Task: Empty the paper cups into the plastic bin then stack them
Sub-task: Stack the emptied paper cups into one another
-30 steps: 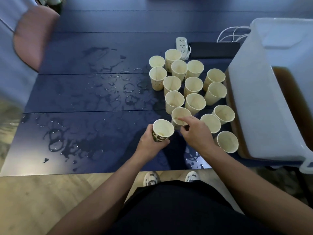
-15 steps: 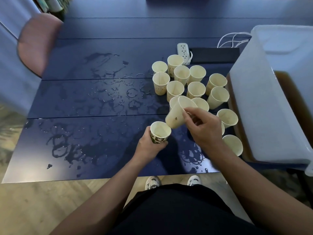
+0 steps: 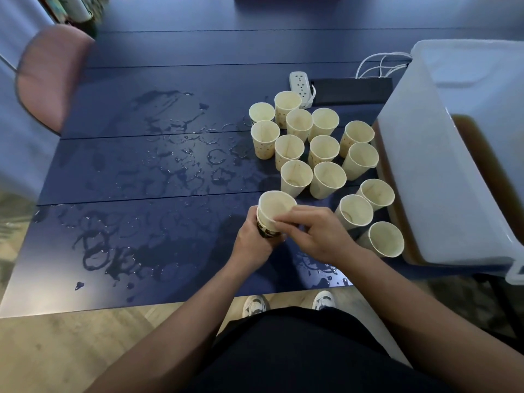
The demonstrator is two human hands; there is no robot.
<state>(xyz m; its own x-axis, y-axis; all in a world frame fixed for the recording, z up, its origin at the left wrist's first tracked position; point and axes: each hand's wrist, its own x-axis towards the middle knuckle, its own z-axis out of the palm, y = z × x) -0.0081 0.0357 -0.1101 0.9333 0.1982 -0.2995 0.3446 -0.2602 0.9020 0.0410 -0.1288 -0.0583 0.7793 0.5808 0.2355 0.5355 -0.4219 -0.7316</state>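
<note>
On the wet blue table (image 3: 119,171), the left hand (image 3: 252,245) grips a printed paper cup (image 3: 265,229) while the right hand (image 3: 320,236), fingers (image 3: 286,218) pinched on its rim, seats a plain cup (image 3: 276,207) inside, loose cups (image 3: 326,154) at twelve o'clock, plastic bin (image 3: 442,171) at three.

The paper cups (image 3: 296,181) look matt and cream, some with small printed dots; the cup stack (image 3: 271,215) shows a dark glossy print on its lower wall; the bin (image 3: 442,177) is milky, smooth, half-clear plastic; the table (image 3: 170,66) is dark blue, smooth, shiny where wet; the floor (image 3: 56,350) looks like pale wood; the power strip (image 3: 301,87) is smooth white plastic.
</note>
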